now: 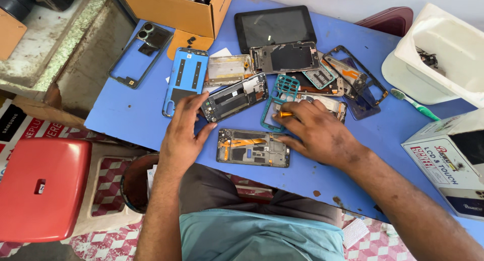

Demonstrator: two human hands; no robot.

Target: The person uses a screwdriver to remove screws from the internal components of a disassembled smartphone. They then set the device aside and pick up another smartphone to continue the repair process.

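Resting spread left hand (184,130) on dark phone frame (234,97); right hand (315,132) pinching orange tool (285,114), touching opened phone (253,148).

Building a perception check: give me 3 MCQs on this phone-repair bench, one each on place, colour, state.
1. Where does the toothbrush lie?
A. beside the white tub
B. on the red stool
C. inside the cardboard box

2. What colour is the phone back cover by the left hand?
A. green
B. light blue
C. black

3. What is the right hand doing?
A. resting empty
B. lifting the tablet
C. gripping an orange-handled tool

Answers: 1 A, it lies on the blue table against the tub's base. 2 B, light blue panel with dark strips. 3 C, the orange handle pokes out from its fingers.
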